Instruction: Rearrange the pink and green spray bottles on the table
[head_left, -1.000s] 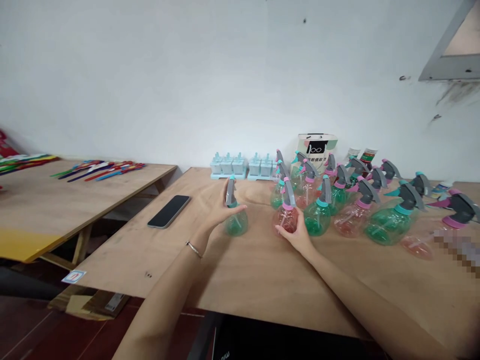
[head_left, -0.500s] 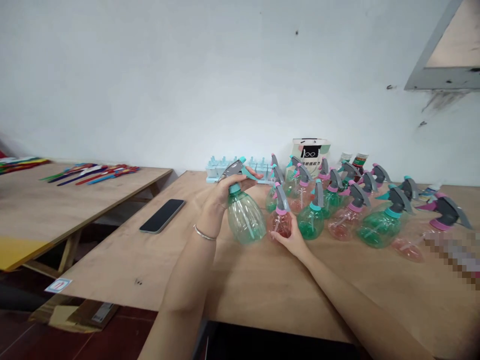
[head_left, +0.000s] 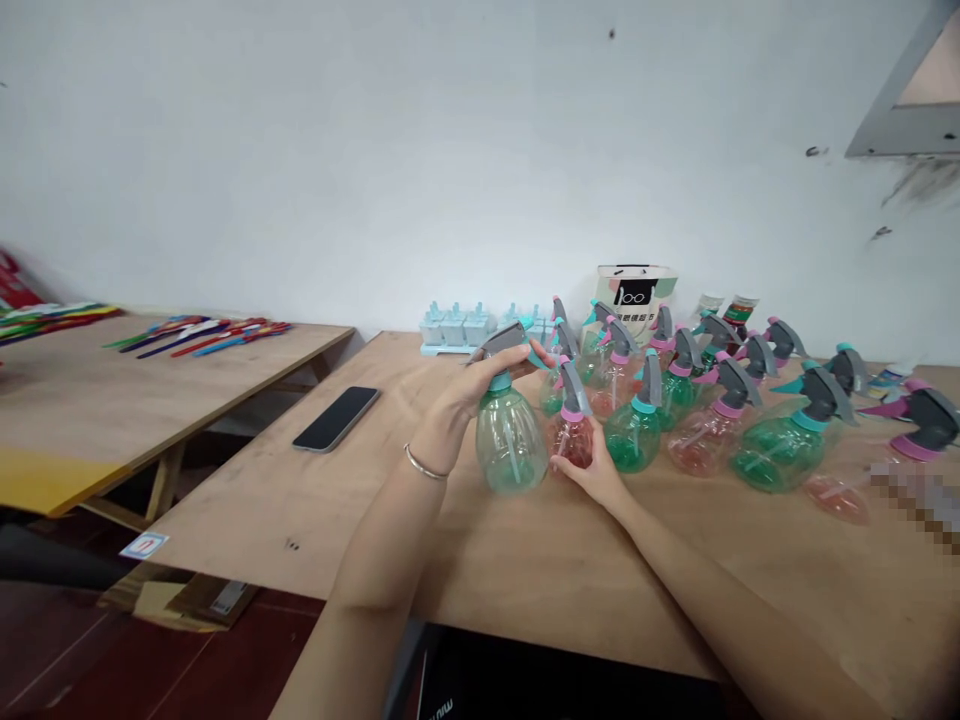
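Head view: left hand (head_left: 459, 400) is closed around the neck of a green spray bottle (head_left: 512, 445), directly below its gray head; the nozzle points right; whether the base touches the desk (head_left: 525, 580) cannot be told. Right hand (head_left: 598, 468) grips the lower body of a pink spray bottle (head_left: 568, 432), which stands upright on the desk, just beside the green one; further spray bottles (head_left: 705, 440) stand to the right; a smartphone (head_left: 336, 418) lies flat at left; pale-blue molds (head_left: 454, 328) sit near the wall.
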